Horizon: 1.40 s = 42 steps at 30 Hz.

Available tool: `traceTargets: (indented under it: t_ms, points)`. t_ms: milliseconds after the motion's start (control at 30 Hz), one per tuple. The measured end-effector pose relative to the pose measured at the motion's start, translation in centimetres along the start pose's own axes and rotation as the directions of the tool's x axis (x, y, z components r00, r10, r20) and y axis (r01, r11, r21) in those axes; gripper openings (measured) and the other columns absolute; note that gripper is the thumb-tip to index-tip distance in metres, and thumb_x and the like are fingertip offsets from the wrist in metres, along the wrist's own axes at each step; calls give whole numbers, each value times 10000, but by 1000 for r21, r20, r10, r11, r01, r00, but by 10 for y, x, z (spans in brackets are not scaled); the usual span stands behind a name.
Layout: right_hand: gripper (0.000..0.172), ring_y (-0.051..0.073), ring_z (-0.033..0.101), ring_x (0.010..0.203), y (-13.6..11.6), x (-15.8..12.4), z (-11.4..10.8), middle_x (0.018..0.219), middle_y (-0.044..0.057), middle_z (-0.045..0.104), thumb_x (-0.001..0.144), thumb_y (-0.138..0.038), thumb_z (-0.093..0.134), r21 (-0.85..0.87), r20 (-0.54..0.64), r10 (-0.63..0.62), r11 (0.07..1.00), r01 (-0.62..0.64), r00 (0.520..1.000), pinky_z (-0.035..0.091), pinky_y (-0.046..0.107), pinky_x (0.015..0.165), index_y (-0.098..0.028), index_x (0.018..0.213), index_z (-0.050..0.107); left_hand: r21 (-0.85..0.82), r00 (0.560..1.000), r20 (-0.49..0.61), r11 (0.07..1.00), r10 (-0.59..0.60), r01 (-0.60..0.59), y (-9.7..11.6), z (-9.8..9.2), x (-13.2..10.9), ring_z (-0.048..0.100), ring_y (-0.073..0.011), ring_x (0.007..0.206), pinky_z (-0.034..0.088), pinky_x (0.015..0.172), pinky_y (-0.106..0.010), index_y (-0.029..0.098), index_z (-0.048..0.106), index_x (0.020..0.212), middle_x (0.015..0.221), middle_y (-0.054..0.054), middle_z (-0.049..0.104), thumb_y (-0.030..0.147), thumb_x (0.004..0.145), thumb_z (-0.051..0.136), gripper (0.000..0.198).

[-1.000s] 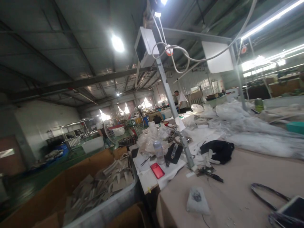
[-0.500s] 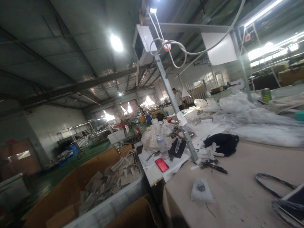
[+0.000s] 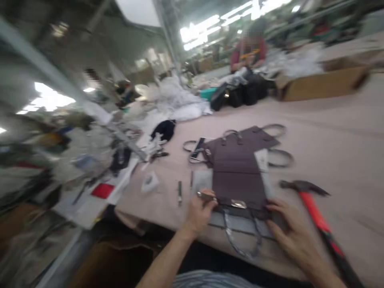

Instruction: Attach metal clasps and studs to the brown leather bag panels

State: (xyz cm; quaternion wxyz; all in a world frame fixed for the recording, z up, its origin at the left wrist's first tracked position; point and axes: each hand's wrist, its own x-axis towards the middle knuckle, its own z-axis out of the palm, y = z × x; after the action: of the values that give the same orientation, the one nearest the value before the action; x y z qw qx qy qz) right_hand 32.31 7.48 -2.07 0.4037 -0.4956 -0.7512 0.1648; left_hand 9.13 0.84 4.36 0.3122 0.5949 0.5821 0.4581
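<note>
Maroon bag [image 3: 238, 183] now in fuller view; left hand [image 3: 198, 215], right hand [image 3: 293, 230] grip its sides.

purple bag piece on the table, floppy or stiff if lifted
The purple bag piece lies flat with a line across it, so it may fold there. Its looped near handle would likely swing; the shiny fitting might weigh that edge down.

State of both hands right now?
Left hand: closed on a small metallic piece.
Right hand: at the edge of the flat purple bag; grip can't be told.
</note>
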Motion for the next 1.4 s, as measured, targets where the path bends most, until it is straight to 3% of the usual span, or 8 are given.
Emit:
traceTargets:
  t_ms: [67,133,367,500,700,867,1067,1400]
  points:
    - [189,282,599,1214,16,-40,-34,1278,91,652,890,-317,630,-17,-5,58,998,-58,998,508,504,1033,-276,1070,669,1,988,-122,996,94,-95,-22,15,8,668,-257,1056,535,1008,-480,202,709,923,1059,-86,717,327,884,705,131]
    - [177,293,593,1230,17,-55,-46,1257,109,664,827,-247,596,51,-25,61,997,-60,998,483,531,1064,-247,996,647,10,976,-132,985,173,-173,-29,22,9,687,-245,1052,541,1007,-462,207,715,922,1052,-73,732,298,883,705,99]
    - [163,292,562,1254,9,-47,-40,1262,111,652,762,-126,597,182,-80,25,983,-9,996,438,555,1076,-234,884,586,13,946,3,946,324,-324,-9,46,7,722,-224,1048,592,955,-421,197,708,999,1099,-78,753,199,878,721,122]
    - [171,292,547,1267,10,-49,-43,1279,104,637,765,-107,594,193,-66,17,981,-4,998,436,557,1072,-237,875,583,-19,940,55,942,335,-335,-8,66,14,726,-214,1051,604,951,-407,200,707,984,1095,-74,760,169,872,721,117]
    - [208,285,529,1281,11,-50,-44,1302,95,612,800,-87,593,199,-57,-8,980,19,998,431,561,1078,-237,939,632,-35,942,87,946,325,-323,-2,78,21,740,-215,1020,619,925,-403,186,711,954,1073,-88,769,154,858,721,102]
    - [328,286,514,1292,12,-49,-44,1331,93,580,829,-61,562,186,-49,-64,980,72,997,424,581,1081,-251,1062,694,-56,956,79,959,282,-278,-5,80,21,737,-214,1023,612,940,-413,184,711,952,1073,-88,771,152,857,721,102]
    - [309,290,485,1309,11,-47,-46,1343,89,557,817,-28,548,196,-7,-46,979,47,999,390,586,1100,-235,968,720,-63,956,107,961,273,-268,-1,79,23,737,-202,1023,610,940,-378,189,716,947,1085,-83,774,126,847,730,119]
    - [372,313,442,1336,11,-46,-46,1372,104,498,807,-21,499,174,56,-50,984,40,997,386,610,1090,-226,1015,730,-61,958,154,970,243,-237,2,80,29,742,-201,1005,613,940,-371,194,723,946,1073,-79,779,116,841,733,132]
